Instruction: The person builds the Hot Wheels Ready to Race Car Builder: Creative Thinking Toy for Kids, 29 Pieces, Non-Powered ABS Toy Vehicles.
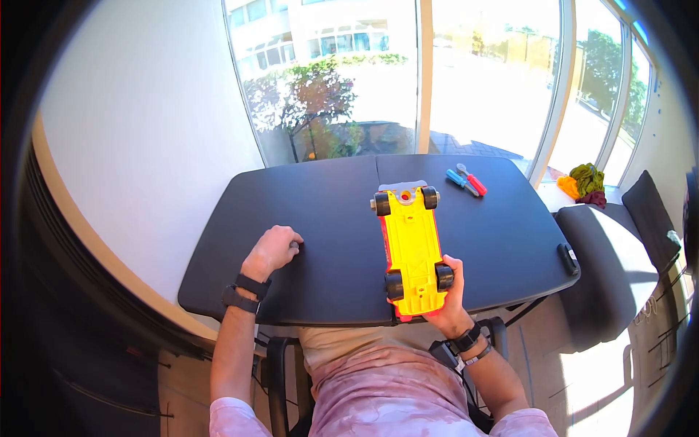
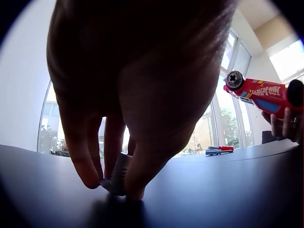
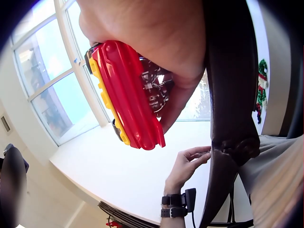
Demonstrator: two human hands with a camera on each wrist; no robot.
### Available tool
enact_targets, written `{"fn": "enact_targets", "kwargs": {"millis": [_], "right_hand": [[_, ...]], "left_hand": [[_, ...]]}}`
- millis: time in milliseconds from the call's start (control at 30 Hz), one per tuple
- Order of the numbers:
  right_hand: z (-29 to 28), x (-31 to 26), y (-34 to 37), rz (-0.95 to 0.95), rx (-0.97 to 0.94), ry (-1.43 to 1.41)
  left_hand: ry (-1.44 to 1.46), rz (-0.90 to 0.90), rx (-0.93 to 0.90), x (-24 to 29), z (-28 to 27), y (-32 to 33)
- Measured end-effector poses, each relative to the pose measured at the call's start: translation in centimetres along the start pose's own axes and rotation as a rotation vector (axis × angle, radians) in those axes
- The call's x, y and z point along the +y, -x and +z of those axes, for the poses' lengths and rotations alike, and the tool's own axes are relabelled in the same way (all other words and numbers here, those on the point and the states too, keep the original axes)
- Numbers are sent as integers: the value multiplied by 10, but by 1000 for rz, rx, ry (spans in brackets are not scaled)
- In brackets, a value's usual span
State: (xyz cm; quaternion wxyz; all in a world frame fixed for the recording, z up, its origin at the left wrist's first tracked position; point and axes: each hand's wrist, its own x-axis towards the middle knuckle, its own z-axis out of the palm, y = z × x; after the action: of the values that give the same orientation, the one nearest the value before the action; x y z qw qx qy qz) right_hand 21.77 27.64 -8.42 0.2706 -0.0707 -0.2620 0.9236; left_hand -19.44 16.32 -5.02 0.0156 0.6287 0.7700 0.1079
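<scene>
My left hand (image 1: pixel 271 251) is low over the left half of the black table (image 1: pixel 328 211). Its thumb and fingers pinch a small grey ridged screw (image 2: pixel 119 175) close to the tabletop. My right hand (image 1: pixel 453 302) holds up a red toy car (image 3: pixel 128 95) near the table's front edge, gripping it at one end. The car's yellow underside (image 1: pixel 413 244) faces the head camera, with its black wheels showing. In the left wrist view the red side of the car (image 2: pixel 266 95) carries upside-down lettering. Silver engine detail (image 3: pixel 154 88) shows beside my palm.
A blue-handled tool (image 1: pixel 461 182) and a red-handled tool (image 1: pixel 476 184) lie together toward the table's far right. A small black object (image 1: pixel 568 259) sits at the right edge. Beyond that stand a grey seat (image 1: pixel 601 273) and bundles of coloured yarn (image 1: pixel 585 180). Windows line the back.
</scene>
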Motion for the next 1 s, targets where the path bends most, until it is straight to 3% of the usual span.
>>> {"fn": "enact_targets", "kwargs": {"millis": [100,300,600,700,833,1000], "right_hand": [[1,1,2,-4,-8,24],[2,0,2,-10,-19,69],[4,2,2,-10,-19,61],[4,0,3,14,-44,9],[-2,1,2,24,3,-56],[2,1,4,18,7,-22]], "left_hand": [[-50,-31,71,19,-19,5],[509,95,466,78,-59,1],[959,196,533,179,-98,-24],[982,328,624,203,-89,-39],[745,490,659,216,-77,-54],[834,503,552,224,-63,-55]]}}
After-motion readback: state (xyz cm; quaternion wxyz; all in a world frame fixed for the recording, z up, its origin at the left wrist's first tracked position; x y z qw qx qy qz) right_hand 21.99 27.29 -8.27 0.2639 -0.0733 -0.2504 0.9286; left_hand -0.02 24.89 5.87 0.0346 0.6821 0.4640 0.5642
